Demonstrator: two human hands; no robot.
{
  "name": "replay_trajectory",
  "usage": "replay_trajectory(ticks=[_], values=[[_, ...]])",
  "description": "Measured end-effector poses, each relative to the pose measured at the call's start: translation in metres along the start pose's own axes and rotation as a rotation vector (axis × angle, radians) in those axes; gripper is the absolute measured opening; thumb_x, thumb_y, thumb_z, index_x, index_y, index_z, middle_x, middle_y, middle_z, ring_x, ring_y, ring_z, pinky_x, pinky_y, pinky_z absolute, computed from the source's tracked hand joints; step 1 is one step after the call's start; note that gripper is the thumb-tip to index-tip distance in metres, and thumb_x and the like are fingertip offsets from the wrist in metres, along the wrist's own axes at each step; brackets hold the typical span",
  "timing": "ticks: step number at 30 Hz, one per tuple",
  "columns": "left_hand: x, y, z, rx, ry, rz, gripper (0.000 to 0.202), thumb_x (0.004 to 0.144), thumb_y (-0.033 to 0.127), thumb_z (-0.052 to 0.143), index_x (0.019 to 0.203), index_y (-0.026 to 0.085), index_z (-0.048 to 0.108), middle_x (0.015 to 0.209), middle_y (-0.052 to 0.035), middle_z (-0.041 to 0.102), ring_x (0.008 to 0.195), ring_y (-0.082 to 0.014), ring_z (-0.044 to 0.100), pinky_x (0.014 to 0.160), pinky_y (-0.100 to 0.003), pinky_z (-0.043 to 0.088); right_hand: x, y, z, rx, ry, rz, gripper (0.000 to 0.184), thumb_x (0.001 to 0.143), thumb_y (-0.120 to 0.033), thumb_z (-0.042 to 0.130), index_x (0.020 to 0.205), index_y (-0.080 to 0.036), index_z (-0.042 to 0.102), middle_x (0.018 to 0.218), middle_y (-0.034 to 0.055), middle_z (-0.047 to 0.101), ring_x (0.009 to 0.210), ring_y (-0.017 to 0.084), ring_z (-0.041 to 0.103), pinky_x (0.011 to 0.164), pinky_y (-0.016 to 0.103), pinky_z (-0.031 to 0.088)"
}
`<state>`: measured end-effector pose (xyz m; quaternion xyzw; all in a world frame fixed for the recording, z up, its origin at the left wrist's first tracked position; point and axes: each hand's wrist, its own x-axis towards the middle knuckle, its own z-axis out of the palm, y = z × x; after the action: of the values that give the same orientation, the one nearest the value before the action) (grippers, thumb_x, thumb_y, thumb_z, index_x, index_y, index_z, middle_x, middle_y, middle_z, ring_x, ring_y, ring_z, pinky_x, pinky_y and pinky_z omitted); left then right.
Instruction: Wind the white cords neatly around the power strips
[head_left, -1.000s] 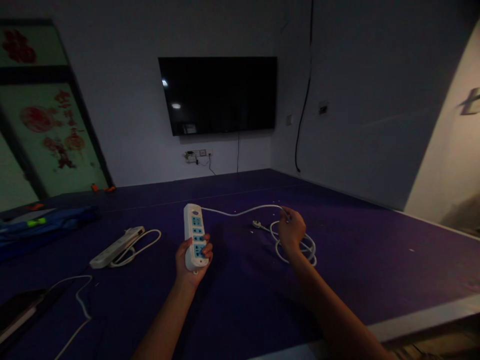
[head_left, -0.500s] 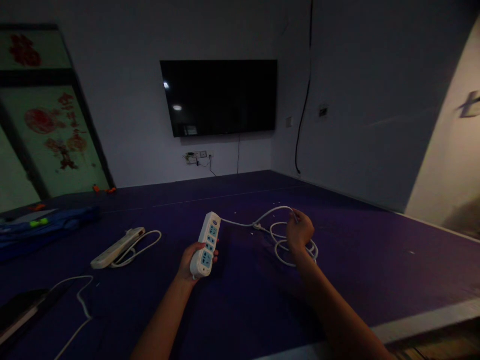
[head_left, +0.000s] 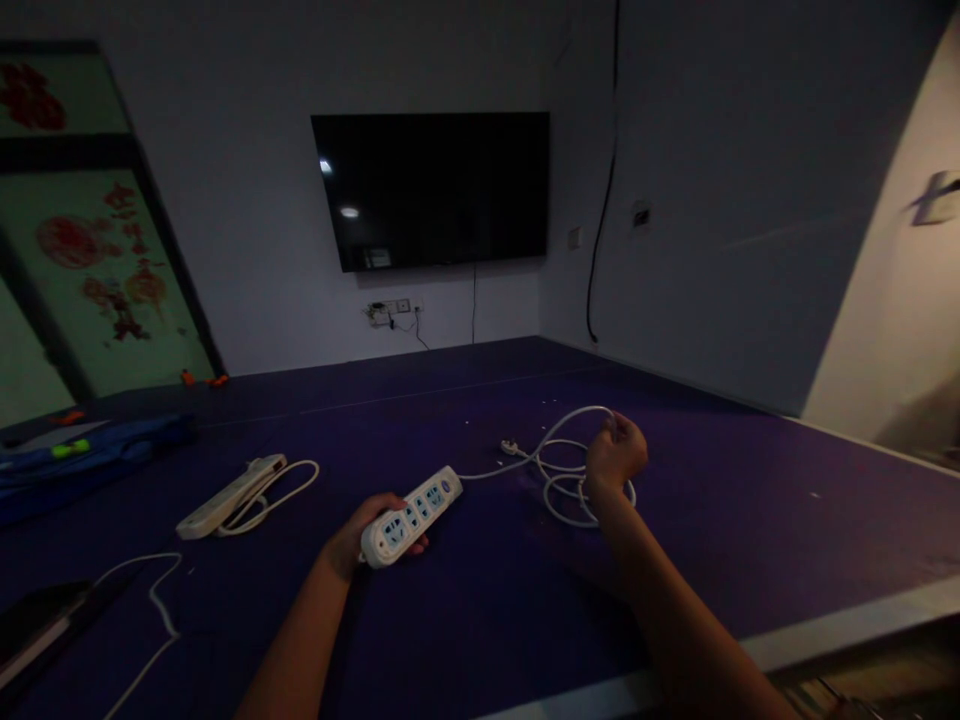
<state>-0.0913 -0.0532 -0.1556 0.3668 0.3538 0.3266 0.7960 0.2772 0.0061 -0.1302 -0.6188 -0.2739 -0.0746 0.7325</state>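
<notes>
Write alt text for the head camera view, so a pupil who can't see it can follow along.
A person's left hand grips a white power strip while the right hand holds its cord near loops on a purple surface. A second power strip lies to the left; a dark television hangs on the far wall.

White power strip (head_left: 420, 510), blue sockets (head_left: 394, 531), held slanted; cord (head_left: 487, 476) looped, plug (head_left: 509, 447) apparently loose.

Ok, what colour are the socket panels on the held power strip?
The socket panels are light blue; the head view shows them.
</notes>
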Motion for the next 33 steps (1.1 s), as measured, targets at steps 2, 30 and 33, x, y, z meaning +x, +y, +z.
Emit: replay_trajectory(ticks=[2, 30, 33], values=[[-0.002, 0.000, 0.002, -0.009, 0.025, 0.001, 0.057, 0.074, 0.022, 0.052, 0.124, -0.002, 0.041, 0.083, -0.0189, 0.069, 0.077, -0.0257, 0.068, 0.067, -0.034, 0.054, -0.001, -0.003, -0.001, 0.001, -0.005, -0.012, 0.034, 0.079, -0.031, 0.046, 0.096, -0.011, 0.066, 0.091, 0.0139, 0.065, 0.083, 0.023, 0.058, 0.080, 0.036, 0.042], [-0.019, 0.010, 0.059, 0.892, 0.398, 0.602, 0.064, 0.049, 0.030, 0.082, 0.110, 0.022, 0.064, 0.108, -0.0117, 0.061, 0.086, -0.0221, 0.056, 0.080, -0.036, 0.044, -0.003, -0.008, -0.002, 0.023, -0.003, -0.086, 0.036, 0.081, -0.032, 0.045, 0.097, -0.009, 0.067, 0.092, 0.0151, 0.065, 0.084, 0.024, 0.058, 0.080, 0.037, 0.042], [-0.019, -0.003, 0.074, 1.014, 0.375, 0.705, 0.076, 0.035, 0.030, 0.086, 0.108, 0.028, 0.065, 0.110, -0.0098, 0.058, 0.104, -0.0321, 0.049, 0.093, -0.041, 0.035, -0.003, -0.008, -0.002, 0.023, -0.005, -0.092, 0.035, 0.081, -0.033, 0.045, 0.097, -0.011, 0.067, 0.092, 0.0145, 0.066, 0.084, 0.024, 0.057, 0.080, 0.037, 0.042]])
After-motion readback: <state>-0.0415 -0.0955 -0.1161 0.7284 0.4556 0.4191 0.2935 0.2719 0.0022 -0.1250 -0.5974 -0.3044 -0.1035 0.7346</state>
